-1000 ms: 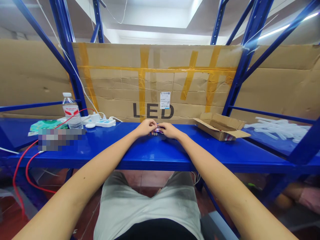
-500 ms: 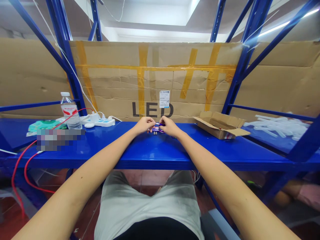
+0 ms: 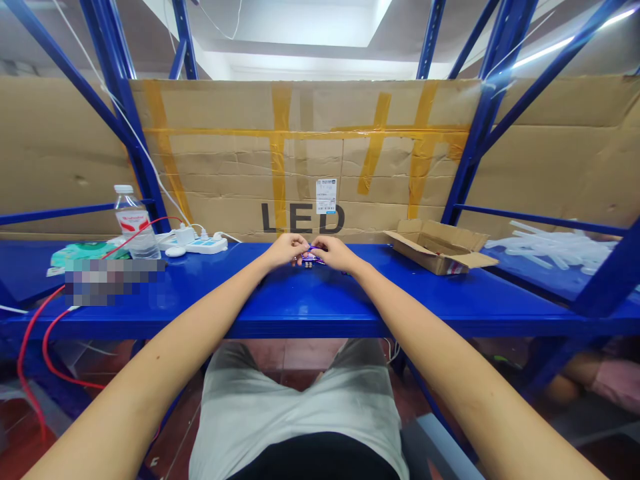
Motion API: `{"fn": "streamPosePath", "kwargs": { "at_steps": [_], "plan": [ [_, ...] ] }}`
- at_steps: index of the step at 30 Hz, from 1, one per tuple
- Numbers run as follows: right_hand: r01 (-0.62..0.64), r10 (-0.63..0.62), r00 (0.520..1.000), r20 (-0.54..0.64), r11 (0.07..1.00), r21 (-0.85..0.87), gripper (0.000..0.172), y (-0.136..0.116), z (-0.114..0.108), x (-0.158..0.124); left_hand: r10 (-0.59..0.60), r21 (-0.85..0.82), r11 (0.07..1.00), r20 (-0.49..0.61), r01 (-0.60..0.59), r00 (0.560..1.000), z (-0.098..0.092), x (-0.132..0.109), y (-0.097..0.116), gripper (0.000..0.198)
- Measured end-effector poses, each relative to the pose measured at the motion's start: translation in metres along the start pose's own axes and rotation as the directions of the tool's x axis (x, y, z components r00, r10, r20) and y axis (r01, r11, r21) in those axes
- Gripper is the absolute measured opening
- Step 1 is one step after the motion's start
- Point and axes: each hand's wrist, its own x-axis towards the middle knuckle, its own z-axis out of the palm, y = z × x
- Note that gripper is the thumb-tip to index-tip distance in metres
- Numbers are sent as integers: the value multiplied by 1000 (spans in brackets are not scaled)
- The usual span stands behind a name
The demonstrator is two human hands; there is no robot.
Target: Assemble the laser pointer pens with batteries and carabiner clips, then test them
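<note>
My left hand (image 3: 289,251) and my right hand (image 3: 333,253) are close together over the middle of the blue table (image 3: 300,300). Both sets of fingers are closed in a pinch around a small purple item (image 3: 314,249) between them. Several shiny purple pieces (image 3: 311,260) lie just under and between the hands, partly hidden by the fingers. Their exact shape is too small to make out.
An open cardboard box (image 3: 435,248) stands right of my hands, with white tubes (image 3: 555,247) beyond it. At the left are a water bottle (image 3: 137,227), a power strip (image 3: 203,245), a green packet (image 3: 83,253) and red cables (image 3: 37,327). Large cardboard (image 3: 225,167) stands behind.
My hands have drawn slightly closer together, and the item between them now sits at a different tilt. The whole view has shifted a little.
</note>
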Motion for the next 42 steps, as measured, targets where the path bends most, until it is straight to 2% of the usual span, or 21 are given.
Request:
{"fn": "streamPosePath", "kwargs": {
  "at_steps": [3, 9, 15, 19, 23, 26, 32, 37, 42],
  "plan": [
    [8, -4, 999, -52, 997, 71, 18, 2, 2, -1, 9, 5, 1000, 23, -9, 1000, -1, 1, -2, 15],
    [39, -39, 997, -71, 999, 2, 4, 2, -1, 0, 12, -24, 1000, 11, -12, 1000, 0, 2, -4, 11],
    [53, -54, 999, -6, 995, -85, 25, -2, -5, 1, 23, -28, 999, 42, -21, 999, 4, -1, 0, 10],
    [0, 0, 1000, -7, 1000, 18, 17, -3, -3, -1, 58, -16, 998, 5, -58, 998, 5, -2, 2, 12],
    [9, 0, 998, -61, 990, 139, 24, -1, 0, -2, 56, -34, 998, -32, -57, 998, 2, -1, 3, 12],
    [21, -5, 995, -95, 986, 166, 17, 2, 0, -1, 48, -40, 998, -12, -49, 999, 1, 0, 2, 12],
    [17, -2, 997, -74, 981, 195, 12, 2, -2, -1, 52, -51, 997, -1, -52, 999, 1, 1, -3, 14],
    [-4, 10, 998, -69, 996, 86, 9, -2, -4, 0, 63, -59, 996, -2, -63, 998, 0, 1, -2, 16],
    [12, -12, 1000, -3, 999, -48, 23, -6, -4, 0, 58, -48, 997, -11, -59, 998, 2, 1, -1, 14]
  ]
}}
